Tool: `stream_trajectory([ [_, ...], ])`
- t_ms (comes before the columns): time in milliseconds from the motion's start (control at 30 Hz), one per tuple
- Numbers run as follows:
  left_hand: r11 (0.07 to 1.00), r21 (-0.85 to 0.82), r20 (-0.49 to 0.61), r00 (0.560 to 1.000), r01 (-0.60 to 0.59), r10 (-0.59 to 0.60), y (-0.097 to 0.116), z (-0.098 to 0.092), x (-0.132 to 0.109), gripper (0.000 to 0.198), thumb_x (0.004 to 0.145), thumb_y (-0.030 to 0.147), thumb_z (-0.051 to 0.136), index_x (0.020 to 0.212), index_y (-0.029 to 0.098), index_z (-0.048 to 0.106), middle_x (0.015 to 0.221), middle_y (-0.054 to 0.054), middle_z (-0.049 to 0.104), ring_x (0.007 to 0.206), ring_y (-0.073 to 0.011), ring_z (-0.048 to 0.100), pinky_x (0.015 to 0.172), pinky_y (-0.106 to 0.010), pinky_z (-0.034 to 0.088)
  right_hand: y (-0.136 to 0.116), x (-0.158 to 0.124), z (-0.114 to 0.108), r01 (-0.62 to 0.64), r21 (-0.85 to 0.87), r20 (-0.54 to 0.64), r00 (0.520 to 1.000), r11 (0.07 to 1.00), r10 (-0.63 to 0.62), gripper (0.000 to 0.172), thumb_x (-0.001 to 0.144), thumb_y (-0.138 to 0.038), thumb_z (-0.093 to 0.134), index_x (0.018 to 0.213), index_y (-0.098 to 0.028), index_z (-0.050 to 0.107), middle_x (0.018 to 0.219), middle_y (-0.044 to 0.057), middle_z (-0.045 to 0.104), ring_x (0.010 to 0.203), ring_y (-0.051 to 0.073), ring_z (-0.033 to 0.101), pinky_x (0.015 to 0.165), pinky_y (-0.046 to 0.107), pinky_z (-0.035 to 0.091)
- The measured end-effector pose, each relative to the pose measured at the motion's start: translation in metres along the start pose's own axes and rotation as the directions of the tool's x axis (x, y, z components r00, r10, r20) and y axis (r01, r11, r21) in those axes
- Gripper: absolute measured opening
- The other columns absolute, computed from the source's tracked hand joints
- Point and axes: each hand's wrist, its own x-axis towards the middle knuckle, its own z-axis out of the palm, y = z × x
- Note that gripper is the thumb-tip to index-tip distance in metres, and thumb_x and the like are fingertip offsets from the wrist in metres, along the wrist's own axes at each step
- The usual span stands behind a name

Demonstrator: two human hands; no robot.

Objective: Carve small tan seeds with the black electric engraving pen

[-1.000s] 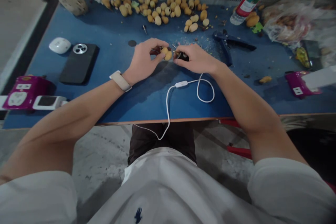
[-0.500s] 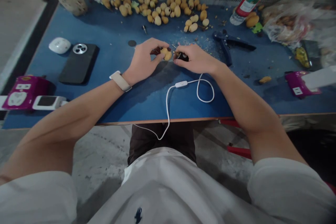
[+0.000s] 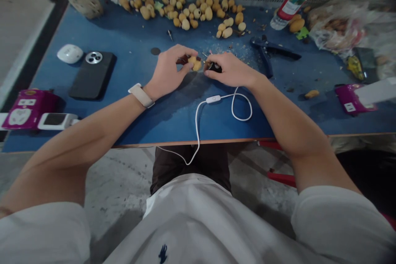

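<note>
One yellow piece [image 3: 196,64] pinched in left hand [image 3: 168,69]; right hand [image 3: 231,68] grips black tool [image 3: 215,67] crosswise, pointing left.

Left forearm [image 3: 116,121] and right forearm [image 3: 283,109] are angled inward, elbows bent outward. Left hand [image 3: 171,66] is curled, thumb and index finger drawn into a pinch. Right hand [image 3: 227,68] is likewise curled, fingertips turned toward the left's; the two are held near, not touching.
</note>
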Motion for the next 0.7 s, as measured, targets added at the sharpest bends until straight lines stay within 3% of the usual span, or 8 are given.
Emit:
stream_trajectory([
  [133, 1.0, 0.025, -0.025, 1.0, 0.009, -0.009, 0.0002, 0.0001, -0.0002, 0.07, 0.129, 0.097, 0.058, 0.146, 0.036, 0.086, 0.146, -0.005, 0.093, 0.12, -0.0263, 0.084, 0.111, -0.051, 0.079, -0.0003, 0.0005, 0.0004, 0.014, -0.001, 0.005, 1.0, 1.0, -0.014, 0.047, 0.124, -0.07, 0.071, 0.135, -0.027, 0.086, 0.112, 0.012, 0.085, 0.11, 0.038, 0.077, 0.108, 0.058, 0.065],
  [267, 0.999, 0.006, -0.031, 0.999, -0.041, 0.042, 0.0053, 0.0013, -0.0016, 0.085, 0.128, 0.104, 0.049, 0.147, 0.032, 0.09, 0.142, -0.011, 0.093, 0.12, -0.0299, 0.09, 0.108, -0.055, 0.081, -0.0005, 0.0003, -0.0005, -0.007, 0.016, -0.001, 1.0, 1.0, 0.007, 0.047, 0.124, -0.073, 0.07, 0.132, -0.029, 0.084, 0.108, 0.011, 0.083, 0.109, 0.038, 0.076, 0.113, 0.061, 0.063],
  [533, 1.0, 0.004, 0.0, 1.0, 0.014, -0.014, 0.0002, -0.0019, 0.0005, 0.068, 0.127, 0.099, 0.058, 0.146, 0.041, 0.087, 0.147, -0.005, 0.092, 0.121, -0.0282, 0.086, 0.111, -0.057, 0.08, -0.0071, -0.0008, -0.0033, 0.001, 0.028, 0.012, 1.0, 1.0, -0.001, 0.053, 0.123, -0.077, 0.071, 0.131, -0.026, 0.083, 0.101, 0.009, 0.077, 0.106, 0.035, 0.072, 0.111, 0.058, 0.06],
  [700, 0.999, -0.03, 0.008, 1.0, 0.029, -0.029, 0.0062, -0.0019, -0.0011, 0.064, 0.124, 0.097, 0.066, 0.147, 0.042, 0.089, 0.143, -0.005, 0.092, 0.124, -0.0338, 0.085, 0.111, -0.062, 0.078, -0.0093, -0.0012, -0.0042, -0.025, 0.02, 0.013, 1.0, 0.999, 0.025, 0.054, 0.124, -0.079, 0.068, 0.133, -0.028, 0.084, 0.102, 0.01, 0.078, 0.106, 0.036, 0.073, 0.113, 0.061, 0.062],
])
